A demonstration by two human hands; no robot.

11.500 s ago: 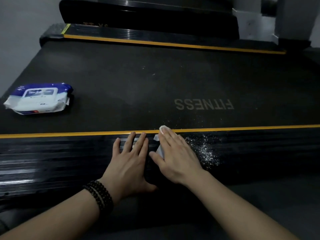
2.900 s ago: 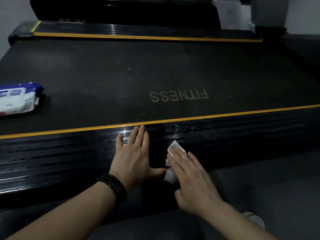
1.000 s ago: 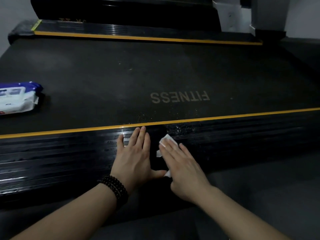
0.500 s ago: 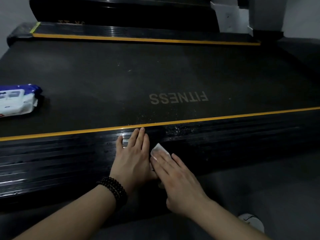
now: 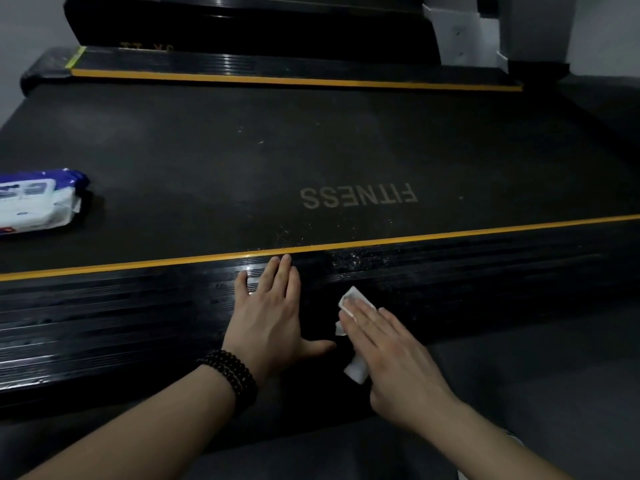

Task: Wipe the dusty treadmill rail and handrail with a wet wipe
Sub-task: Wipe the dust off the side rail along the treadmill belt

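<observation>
The white wet wipe (image 5: 354, 336) lies folded on the near ribbed black side rail (image 5: 138, 317) of the treadmill, pinned under the right hand (image 5: 391, 358). That hand lies flat, fingers straight and together, pressing the wipe against the rail; the wipe shows beyond the fingertips and beside the palm. A patch of pale dust (image 5: 356, 261) remains on the rail just beyond it, below the yellow edge stripe (image 5: 450, 235). The left hand (image 5: 270, 317) rests flat on the rail just beside, fingers straight and close, thumb spread toward the wipe; a black bead bracelet (image 5: 230, 374) circles its wrist. The running belt (image 5: 207, 168) reads "FITNESS" (image 5: 358, 196), upside down from this view. A blue-and-white wet wipe pack (image 5: 34, 202) lies on the belt at the left edge; its label is illegible.
</observation>
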